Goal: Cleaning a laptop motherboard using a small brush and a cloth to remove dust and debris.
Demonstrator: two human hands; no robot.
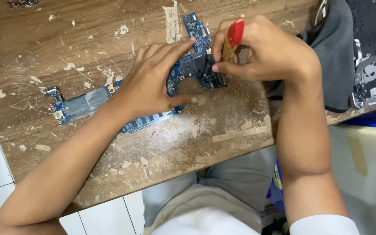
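We find the blue circuit board (129, 102) flat on the scarred wooden table (162, 148), mid-top; our left hand (153, 82) lies on it, fingers spread and pressing, likely to steady it; our right hand (262, 52), at the board's right end, pinches a red-handled screwdriver (231, 39) upright over it; right of the board sit grey cloth (334, 56) and an opened laptop shell (373, 56); no labels show.

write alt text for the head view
A left hand presses a blue circuit board flat on a worn wooden table while the right hand holds a red-handled tool against it.
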